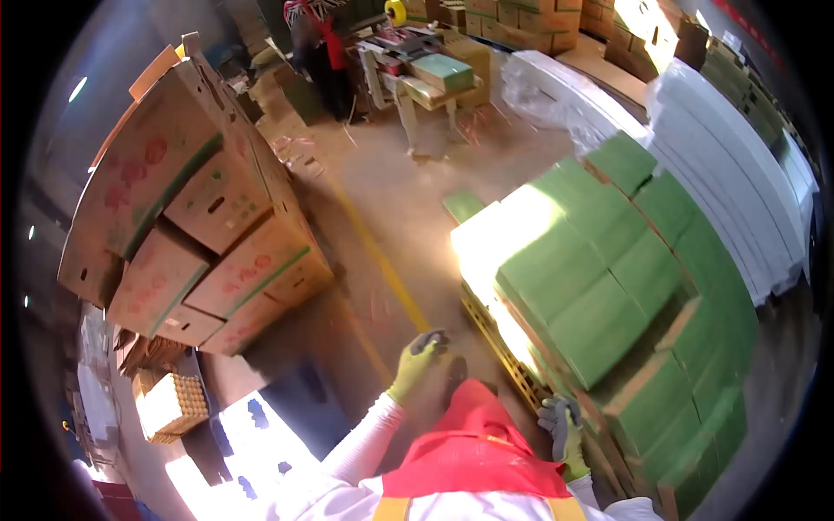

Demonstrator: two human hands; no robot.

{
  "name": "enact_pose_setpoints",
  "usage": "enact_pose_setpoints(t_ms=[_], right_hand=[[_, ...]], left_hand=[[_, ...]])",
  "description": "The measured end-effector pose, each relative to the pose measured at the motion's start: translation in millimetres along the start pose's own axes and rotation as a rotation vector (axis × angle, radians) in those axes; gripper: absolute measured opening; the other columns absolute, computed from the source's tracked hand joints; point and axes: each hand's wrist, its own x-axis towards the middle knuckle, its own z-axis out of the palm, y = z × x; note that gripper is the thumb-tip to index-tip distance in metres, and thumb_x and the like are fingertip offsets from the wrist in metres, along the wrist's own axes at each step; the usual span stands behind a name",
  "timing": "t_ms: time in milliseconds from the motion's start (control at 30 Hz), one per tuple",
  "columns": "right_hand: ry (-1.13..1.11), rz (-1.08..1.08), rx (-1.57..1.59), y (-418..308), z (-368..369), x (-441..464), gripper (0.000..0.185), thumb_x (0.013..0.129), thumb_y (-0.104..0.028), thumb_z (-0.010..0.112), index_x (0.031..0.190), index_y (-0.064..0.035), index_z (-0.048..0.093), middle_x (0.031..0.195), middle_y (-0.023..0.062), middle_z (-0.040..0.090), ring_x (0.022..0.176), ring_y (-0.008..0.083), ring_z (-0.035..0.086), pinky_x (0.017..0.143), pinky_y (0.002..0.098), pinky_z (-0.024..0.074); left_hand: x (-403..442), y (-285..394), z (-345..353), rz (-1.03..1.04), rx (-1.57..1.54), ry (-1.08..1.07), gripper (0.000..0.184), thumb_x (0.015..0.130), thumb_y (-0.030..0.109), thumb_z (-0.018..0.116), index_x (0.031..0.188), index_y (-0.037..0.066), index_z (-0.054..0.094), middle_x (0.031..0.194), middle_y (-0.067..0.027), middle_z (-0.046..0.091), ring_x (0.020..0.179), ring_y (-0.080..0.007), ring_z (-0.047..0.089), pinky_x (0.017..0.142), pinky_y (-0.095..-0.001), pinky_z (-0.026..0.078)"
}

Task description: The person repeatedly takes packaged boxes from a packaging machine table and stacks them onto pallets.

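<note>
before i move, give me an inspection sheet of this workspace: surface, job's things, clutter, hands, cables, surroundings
Surface: floor, marked with a yellow line
Job's things: green boxes stacked on a yellow slatted base
Clutter: pale scraps lying on the floor ahead
Hands: gloved left hand out over the floor; gloved right hand beside the green stack, contact unclear
Cables: nothing seen
Surroundings: brown cartons stacked at left, wrapped white stack at right, person beside a table ahead
</note>
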Motion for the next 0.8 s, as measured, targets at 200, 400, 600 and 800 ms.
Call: enact_pose_setpoints(t_ms=[200,400,600,800], right_hand=[[-0.220,-0.088,0.111,-68,172,131,0.037,0.091,-0.015,0.057,0.123,0.0000,0.046,0.101,0.0105,0.060,0.085,0.0178,0.058,0.074,0.0267,0.0492],[-0.174,-0.148,0.306,-134,320,321,0.035,0.095,-0.023,0.050,0.120,0.0006,0.048,0.105,0.0109,0.058,0.089,0.0198,0.059,0.079,0.0303,0.0500],[-0.027,-0.262,0.361,-181,364,482,0.035,0.094,-0.023,0.050,0.122,-0.0014,0.049,0.107,0.0085,0.059,0.085,0.0138,0.059,0.073,0.0259,0.0482],[0.032,-0.282,0.427,-224,434,658,0.033,0.094,-0.028,0.052,0.120,-0.0084,0.052,0.099,0.0027,0.062,0.082,0.0109,0.060,0.072,0.0259,0.0468]], left_hand=[[176,81,-29,-0.005,0.086,-0.041,0.042,0.092,0.029,0.054,0.124,0.003,0.050,0.110,-0.0079,0.060,0.093,-0.0167,0.059,0.079,-0.0285,0.046],[400,133,-117,0.068,0.631,-0.096,0.036,0.089,0.024,0.058,0.120,0.005,0.054,0.106,-0.0010,0.060,0.092,-0.0100,0.055,0.081,-0.0258,0.045],[532,193,-180,-0.394,0.363,0.067,0.037,0.090,0.040,0.054,0.111,0.010,0.058,0.100,-0.0047,0.062,0.084,-0.0197,0.059,0.073,-0.0328,0.048],[658,278,-212,-0.454,0.290,0.153,0.045,0.090,0.047,0.050,0.112,0.009,0.057,0.100,-0.0066,0.063,0.084,-0.0224,0.060,0.075,-0.0370,0.049]])
